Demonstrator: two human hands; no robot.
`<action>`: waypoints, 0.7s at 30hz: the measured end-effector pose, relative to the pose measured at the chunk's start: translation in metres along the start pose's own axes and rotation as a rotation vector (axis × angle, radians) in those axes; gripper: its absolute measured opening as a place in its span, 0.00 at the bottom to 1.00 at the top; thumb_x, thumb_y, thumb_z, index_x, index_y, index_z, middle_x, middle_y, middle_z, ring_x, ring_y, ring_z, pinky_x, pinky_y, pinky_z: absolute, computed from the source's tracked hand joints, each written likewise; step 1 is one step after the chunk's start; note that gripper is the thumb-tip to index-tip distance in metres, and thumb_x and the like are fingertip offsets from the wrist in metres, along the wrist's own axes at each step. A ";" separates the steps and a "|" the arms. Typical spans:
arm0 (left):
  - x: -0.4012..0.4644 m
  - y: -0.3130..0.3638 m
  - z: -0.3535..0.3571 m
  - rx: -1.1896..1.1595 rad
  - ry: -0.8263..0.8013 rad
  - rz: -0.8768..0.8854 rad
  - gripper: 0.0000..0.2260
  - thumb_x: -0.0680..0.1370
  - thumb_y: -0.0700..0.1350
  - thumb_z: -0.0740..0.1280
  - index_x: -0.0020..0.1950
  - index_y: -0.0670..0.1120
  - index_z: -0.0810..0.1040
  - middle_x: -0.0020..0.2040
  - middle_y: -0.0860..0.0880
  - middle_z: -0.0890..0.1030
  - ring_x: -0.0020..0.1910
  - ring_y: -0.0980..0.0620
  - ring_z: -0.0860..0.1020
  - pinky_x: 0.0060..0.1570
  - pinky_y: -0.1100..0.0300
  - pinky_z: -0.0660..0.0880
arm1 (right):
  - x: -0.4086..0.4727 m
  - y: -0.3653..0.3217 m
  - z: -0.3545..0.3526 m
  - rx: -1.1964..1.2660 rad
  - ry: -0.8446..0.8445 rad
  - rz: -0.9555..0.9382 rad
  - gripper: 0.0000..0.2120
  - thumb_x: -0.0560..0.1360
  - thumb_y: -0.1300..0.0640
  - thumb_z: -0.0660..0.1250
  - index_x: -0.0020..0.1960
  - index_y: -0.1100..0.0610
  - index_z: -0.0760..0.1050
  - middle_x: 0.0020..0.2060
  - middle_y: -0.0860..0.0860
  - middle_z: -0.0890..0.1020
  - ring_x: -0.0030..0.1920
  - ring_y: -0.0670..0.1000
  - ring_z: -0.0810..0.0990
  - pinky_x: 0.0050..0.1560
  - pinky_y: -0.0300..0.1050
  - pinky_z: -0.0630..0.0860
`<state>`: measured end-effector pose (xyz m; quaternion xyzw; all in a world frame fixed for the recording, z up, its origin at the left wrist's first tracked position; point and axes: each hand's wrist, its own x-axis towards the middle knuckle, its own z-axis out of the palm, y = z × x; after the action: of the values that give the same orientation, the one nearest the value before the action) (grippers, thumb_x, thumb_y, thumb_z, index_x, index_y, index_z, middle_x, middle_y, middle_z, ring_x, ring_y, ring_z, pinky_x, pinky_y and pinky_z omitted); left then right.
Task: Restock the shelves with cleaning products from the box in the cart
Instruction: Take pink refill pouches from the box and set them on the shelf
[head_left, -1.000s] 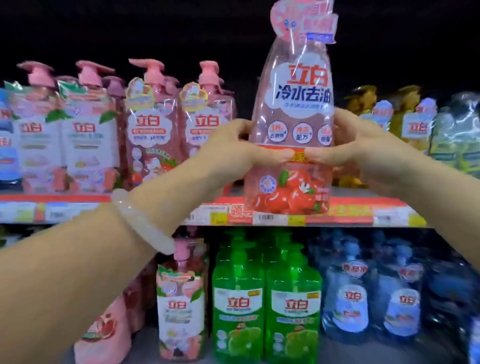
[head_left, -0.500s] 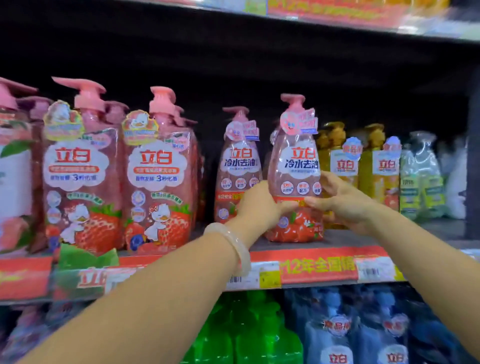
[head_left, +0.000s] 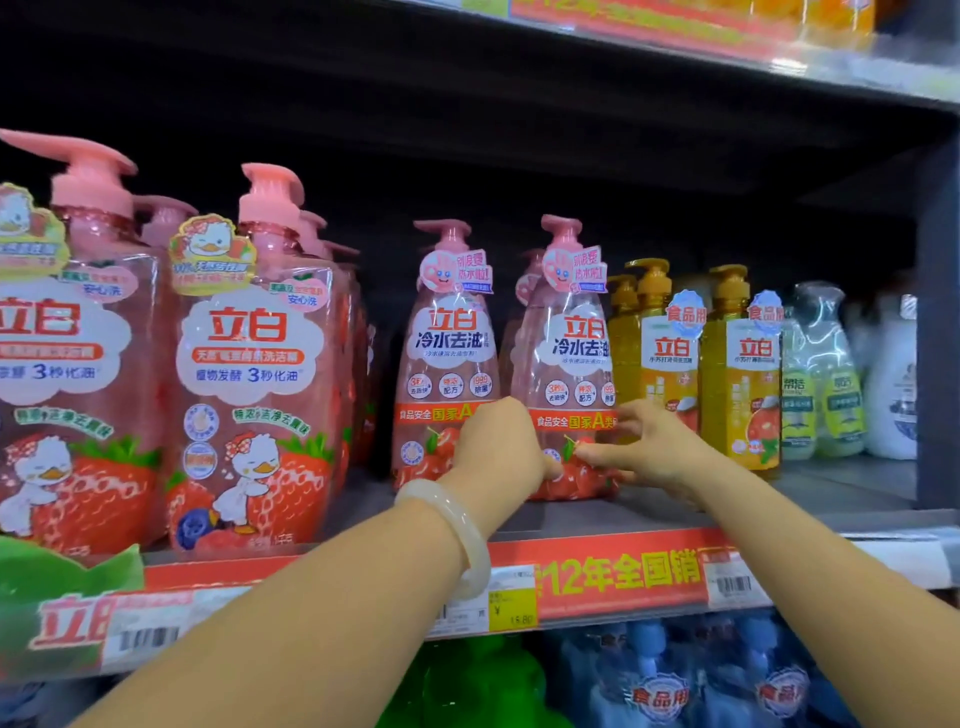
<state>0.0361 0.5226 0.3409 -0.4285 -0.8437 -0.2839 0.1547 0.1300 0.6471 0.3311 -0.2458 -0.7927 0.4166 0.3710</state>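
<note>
A pink pump bottle (head_left: 566, 358) with strawberries on its label stands upright on the middle shelf (head_left: 597, 517), to the right of a matching pink bottle (head_left: 447, 353). My left hand (head_left: 496, 452), with a pale bangle on the wrist, presses against the bottle's lower left side, its fingers hidden behind it. My right hand (head_left: 647, 452) is at the bottle's lower right with fingers spread, only the thumb and fingertips touching the label. The box and the cart are out of view.
Large pink strawberry pump bottles (head_left: 249, 374) fill the shelf's left. Yellow pump bottles (head_left: 737, 374) stand directly right of the placed bottle, then pale green ones (head_left: 821, 384). Another shelf (head_left: 779, 57) hangs overhead. Green and blue bottles (head_left: 665, 675) sit below the red price strip (head_left: 618, 577).
The bottle went from held in the air before the shelf to standing on it beside its twin. My right hand's fingers have loosened and spread; the view moved closer.
</note>
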 end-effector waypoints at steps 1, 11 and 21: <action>0.002 0.001 0.001 0.004 -0.002 -0.006 0.22 0.70 0.54 0.74 0.53 0.40 0.73 0.55 0.43 0.79 0.55 0.44 0.78 0.44 0.58 0.71 | 0.001 0.002 0.001 -0.024 0.017 -0.007 0.35 0.66 0.59 0.77 0.68 0.59 0.64 0.60 0.53 0.74 0.59 0.53 0.75 0.60 0.57 0.76; 0.017 0.002 0.005 0.067 -0.045 -0.004 0.19 0.71 0.54 0.73 0.35 0.43 0.68 0.34 0.47 0.74 0.46 0.46 0.79 0.39 0.59 0.70 | 0.005 0.004 0.007 -0.345 0.115 -0.095 0.31 0.69 0.49 0.74 0.66 0.58 0.67 0.60 0.54 0.77 0.59 0.55 0.77 0.58 0.50 0.76; 0.003 -0.009 -0.004 0.101 -0.006 0.036 0.13 0.73 0.47 0.72 0.38 0.43 0.69 0.43 0.44 0.79 0.43 0.45 0.77 0.38 0.57 0.71 | -0.001 0.002 0.005 -0.407 0.156 -0.110 0.34 0.69 0.46 0.74 0.66 0.60 0.65 0.62 0.56 0.76 0.61 0.56 0.76 0.59 0.51 0.75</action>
<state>0.0275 0.5179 0.3423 -0.4363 -0.8495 -0.2367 0.1787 0.1273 0.6453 0.3270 -0.3037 -0.8415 0.2069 0.3960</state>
